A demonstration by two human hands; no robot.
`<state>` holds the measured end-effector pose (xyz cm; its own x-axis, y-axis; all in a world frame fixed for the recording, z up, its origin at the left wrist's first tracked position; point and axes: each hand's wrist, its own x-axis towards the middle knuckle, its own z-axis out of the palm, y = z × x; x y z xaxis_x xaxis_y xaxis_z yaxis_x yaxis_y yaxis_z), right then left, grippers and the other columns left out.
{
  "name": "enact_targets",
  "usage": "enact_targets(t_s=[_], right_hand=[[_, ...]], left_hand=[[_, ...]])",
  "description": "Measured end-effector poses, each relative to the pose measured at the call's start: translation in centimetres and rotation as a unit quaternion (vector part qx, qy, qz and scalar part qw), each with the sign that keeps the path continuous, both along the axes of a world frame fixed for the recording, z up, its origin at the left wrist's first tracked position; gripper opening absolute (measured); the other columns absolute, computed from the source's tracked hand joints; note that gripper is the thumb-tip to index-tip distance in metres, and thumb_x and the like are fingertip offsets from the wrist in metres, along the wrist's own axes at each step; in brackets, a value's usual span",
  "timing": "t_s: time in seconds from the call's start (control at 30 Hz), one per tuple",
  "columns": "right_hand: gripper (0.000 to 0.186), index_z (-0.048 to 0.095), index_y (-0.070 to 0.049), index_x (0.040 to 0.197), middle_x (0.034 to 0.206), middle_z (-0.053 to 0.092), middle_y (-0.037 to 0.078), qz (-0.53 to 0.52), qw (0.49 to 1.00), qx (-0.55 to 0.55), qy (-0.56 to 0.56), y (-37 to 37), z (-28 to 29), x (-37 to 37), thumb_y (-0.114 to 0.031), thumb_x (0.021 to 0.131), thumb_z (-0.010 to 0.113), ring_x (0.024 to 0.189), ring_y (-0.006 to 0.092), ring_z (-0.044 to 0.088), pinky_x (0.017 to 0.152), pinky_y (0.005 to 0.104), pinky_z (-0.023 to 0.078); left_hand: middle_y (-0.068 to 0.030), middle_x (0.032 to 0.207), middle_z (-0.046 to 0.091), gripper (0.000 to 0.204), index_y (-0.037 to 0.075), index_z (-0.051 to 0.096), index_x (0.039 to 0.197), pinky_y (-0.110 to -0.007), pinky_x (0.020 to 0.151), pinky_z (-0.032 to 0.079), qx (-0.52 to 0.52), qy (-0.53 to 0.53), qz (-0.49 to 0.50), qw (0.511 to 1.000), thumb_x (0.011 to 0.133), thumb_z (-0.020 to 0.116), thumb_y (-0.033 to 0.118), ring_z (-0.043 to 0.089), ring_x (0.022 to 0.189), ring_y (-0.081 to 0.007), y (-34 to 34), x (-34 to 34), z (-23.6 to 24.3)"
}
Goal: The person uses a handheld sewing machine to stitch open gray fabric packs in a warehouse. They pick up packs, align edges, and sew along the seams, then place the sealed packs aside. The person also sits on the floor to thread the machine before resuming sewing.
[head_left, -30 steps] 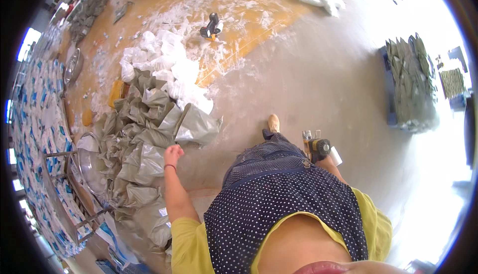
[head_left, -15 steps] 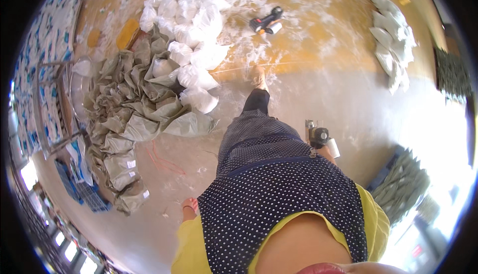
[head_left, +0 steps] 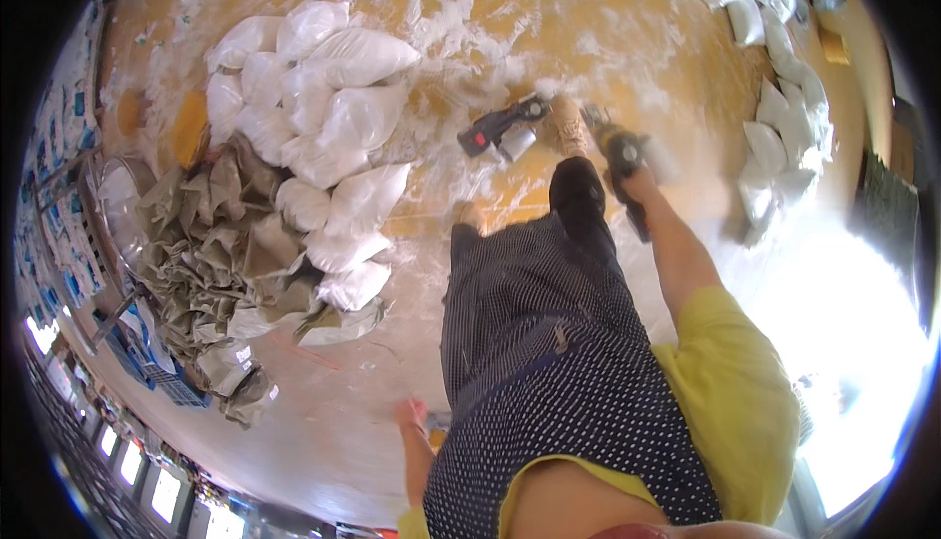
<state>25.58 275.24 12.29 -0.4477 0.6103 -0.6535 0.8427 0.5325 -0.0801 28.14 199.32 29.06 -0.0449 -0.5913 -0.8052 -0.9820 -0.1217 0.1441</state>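
My right hand (head_left: 640,184) is closed round the handle of a dark handheld bag sewing machine (head_left: 619,150) with a white thread spool at its side. The machine hangs ahead of me, beside my right foot, and is smeared by motion. On the floor to the left of that foot lies a second bag sewing machine (head_left: 497,131), black and red with a white spool. My left hand (head_left: 412,412) hangs low at my left side, away from the bags. Its fingers are blurred, so whether they hold anything is unclear.
Filled white bags (head_left: 338,137) are heaped ahead to the left, against a pile of crumpled greyish-brown sacks (head_left: 211,245). A row of white bags (head_left: 779,142) runs along the right. Blue crates (head_left: 176,387) stand at the left. White dust streaks the yellowish floor (head_left: 667,10).
I have stepped forward, nearer the machine on the floor. My right hand has swung the held machine forward from beside my hip. My left arm shows more and trails at my side.
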Motion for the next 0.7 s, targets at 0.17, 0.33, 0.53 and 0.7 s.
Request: enact_targets(t_s=[0.17, 0.33, 0.53, 0.7], right_hand=[[0.039, 0.059, 0.007, 0.09, 0.088, 0.06, 0.029, 0.133, 0.983, 0.047, 0.118, 12.6, -12.0, -19.1, -0.029, 0.076, 0.053, 0.088, 0.0412, 0.058, 0.08, 0.0447, 0.047], [0.042, 0.052, 0.005, 0.103, 0.094, 0.059, 0.028, 0.193, 0.975, 0.007, 0.109, 20.5, -20.3, -35.2, -0.028, 0.077, 0.053, 0.091, 0.0412, 0.056, 0.08, 0.0447, 0.046], [0.039, 0.046, -0.002, 0.112, 0.097, 0.057, 0.026, 0.202, 0.96, 0.05, 0.189, 26.1, -27.5, -42.0, -0.019, 0.077, 0.054, 0.092, 0.0405, 0.055, 0.08, 0.0478, 0.043], [0.029, 0.05, -0.006, 0.107, 0.082, 0.057, 0.018, 0.342, 0.866, 0.007, 0.364, 17.2, -18.9, -39.2, -0.018, 0.081, 0.054, 0.076, 0.0358, 0.056, 0.075, 0.0421, 0.046]], left_hand=[[-0.0095, 0.066, 0.059, 0.016, 0.007, 0.056, 0.071, -0.033, 0.053, 0.049, -0.017, -0.075, 0.019, 0.997, 0.08, 0.052, 0.02, 0.059, 0.063, -0.0211, 16.4, 1.4, 3.2], [-0.0087, 0.068, 0.06, 0.015, 0.008, 0.056, 0.073, -0.033, 0.055, 0.049, -0.009, -0.108, 0.012, 0.994, 0.079, 0.052, 0.021, 0.059, 0.065, -0.0209, 29.4, -0.8, 1.7], [-0.0078, 0.07, 0.06, 0.014, 0.009, 0.057, 0.075, -0.033, 0.058, 0.048, 0.024, -0.131, 0.013, 0.991, 0.079, 0.052, 0.022, 0.059, 0.068, -0.0206, 36.8, -2.2, -0.3], [-0.007, 0.071, 0.061, 0.014, 0.011, 0.058, 0.077, -0.034, 0.06, 0.048, 0.028, -0.132, 0.045, 0.99, 0.078, 0.053, 0.024, 0.059, 0.07, -0.0203, 37.9, 0.5, 2.5]])
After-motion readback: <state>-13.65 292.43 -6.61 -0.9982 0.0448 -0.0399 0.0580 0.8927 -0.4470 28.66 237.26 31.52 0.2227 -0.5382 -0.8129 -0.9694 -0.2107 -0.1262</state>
